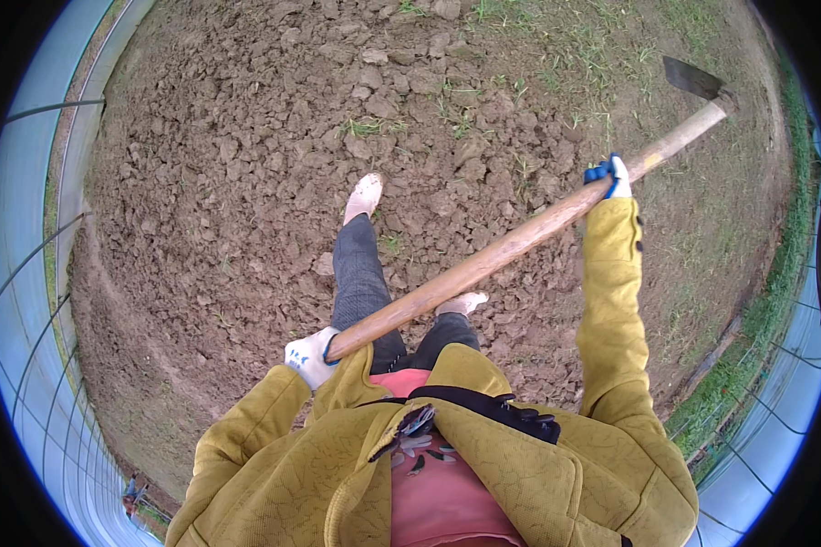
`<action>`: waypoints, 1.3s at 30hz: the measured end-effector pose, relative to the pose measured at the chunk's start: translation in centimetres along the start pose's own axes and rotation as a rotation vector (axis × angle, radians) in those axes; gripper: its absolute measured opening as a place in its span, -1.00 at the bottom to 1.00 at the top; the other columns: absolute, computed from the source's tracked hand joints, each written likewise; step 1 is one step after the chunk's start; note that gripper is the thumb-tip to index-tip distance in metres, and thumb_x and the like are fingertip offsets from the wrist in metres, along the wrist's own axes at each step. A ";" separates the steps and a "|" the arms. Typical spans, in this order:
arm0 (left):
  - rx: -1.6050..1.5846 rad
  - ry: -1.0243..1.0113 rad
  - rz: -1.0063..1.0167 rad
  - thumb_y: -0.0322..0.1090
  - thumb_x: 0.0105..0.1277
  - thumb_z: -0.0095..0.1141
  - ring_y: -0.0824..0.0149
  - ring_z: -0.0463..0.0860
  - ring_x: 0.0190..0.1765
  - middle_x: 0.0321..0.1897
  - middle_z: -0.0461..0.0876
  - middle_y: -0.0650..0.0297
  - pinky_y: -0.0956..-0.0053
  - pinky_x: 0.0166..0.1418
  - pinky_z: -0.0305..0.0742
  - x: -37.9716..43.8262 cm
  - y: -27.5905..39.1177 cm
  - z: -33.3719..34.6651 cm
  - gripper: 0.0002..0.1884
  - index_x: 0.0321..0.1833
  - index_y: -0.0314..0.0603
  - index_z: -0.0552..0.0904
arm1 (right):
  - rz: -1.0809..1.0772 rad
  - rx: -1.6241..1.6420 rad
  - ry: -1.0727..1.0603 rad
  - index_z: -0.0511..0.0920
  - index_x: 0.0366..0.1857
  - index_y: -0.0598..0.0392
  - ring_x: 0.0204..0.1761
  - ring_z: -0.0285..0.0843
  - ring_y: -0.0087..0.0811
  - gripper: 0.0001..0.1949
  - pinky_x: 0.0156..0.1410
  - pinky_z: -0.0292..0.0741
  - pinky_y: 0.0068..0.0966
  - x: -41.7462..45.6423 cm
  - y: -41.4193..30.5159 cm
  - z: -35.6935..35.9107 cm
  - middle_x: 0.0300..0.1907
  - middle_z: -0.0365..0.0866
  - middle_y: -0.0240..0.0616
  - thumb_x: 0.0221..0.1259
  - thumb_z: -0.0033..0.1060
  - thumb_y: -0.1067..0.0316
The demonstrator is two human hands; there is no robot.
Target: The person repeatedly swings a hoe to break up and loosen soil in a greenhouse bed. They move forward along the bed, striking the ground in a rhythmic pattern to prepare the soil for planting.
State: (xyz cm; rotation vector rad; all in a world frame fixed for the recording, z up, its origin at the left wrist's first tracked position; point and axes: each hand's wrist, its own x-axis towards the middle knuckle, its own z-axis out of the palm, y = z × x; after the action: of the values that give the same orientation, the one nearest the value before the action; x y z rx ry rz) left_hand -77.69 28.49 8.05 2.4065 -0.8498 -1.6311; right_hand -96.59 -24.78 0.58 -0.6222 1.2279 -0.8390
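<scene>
A hoe with a long wooden handle (pixel 479 263) runs slantwise across my body, from low left to upper right. My left hand (pixel 313 357), in a white glove with blue marks, is closed around the handle's butt end near my hip. Farther up the shaft, my right hand (pixel 609 179) grips it in a white glove with a blue palm, arm stretched out. The dark metal hoe blade (pixel 692 77) is at the upper right, apparently raised off the ground. Broken clods of brown soil (pixel 246 164) lie under and around my feet.
My light-coloured boots (pixel 365 195) stand on the loose soil. Grass tufts (pixel 588 48) and flatter ground lie ahead and right. A strip of green plants (pixel 759 342) borders the right side. Plastic sheeting (pixel 20 171) on curved ribs rises at the left. A person (pixel 131 494) appears far off, lower left.
</scene>
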 end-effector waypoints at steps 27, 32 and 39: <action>-0.003 0.172 0.568 -0.19 0.04 0.16 0.05 0.63 -0.35 -0.36 0.62 0.13 0.22 -0.29 0.50 8.7 9.0 0.8 -0.70 -0.14 0.04 0.48 | -0.027 -0.022 0.293 0.43 -0.57 -0.09 -0.57 0.40 -0.42 -0.73 -0.28 0.56 -0.40 3.3 -6.3 -7.5 -0.62 0.43 -0.44 -0.02 0.35 0.09; 0.113 -0.040 0.570 -0.09 0.10 0.12 0.02 0.64 -0.29 -0.29 0.62 0.04 0.21 -0.23 0.52 9.8 21.2 0.5 -0.50 0.07 -0.09 0.32 | -0.135 -0.183 0.353 0.38 -0.55 -0.15 -0.59 0.27 -0.54 -0.75 -0.42 0.42 -0.57 7.9 -8.8 -9.6 -0.65 0.25 -0.56 -0.01 0.35 0.20; 0.182 -0.215 0.213 -0.17 0.14 0.07 -0.02 0.64 -0.33 -0.46 0.62 0.01 0.14 -0.25 0.51 3.6 9.1 -4.0 -0.55 0.08 -0.08 0.32 | 0.396 -0.449 0.186 0.32 -0.56 -0.13 -0.55 0.22 -0.43 -0.71 -0.38 0.32 -0.41 2.1 20.5 -6.4 -0.63 0.21 -0.46 0.14 0.10 -0.01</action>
State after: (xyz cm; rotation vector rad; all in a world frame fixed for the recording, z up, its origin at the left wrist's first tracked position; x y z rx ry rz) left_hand -76.75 18.20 10.34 2.1809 -1.2934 -1.8186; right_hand -98.15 -14.78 -18.49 -0.6355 1.6632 -0.2909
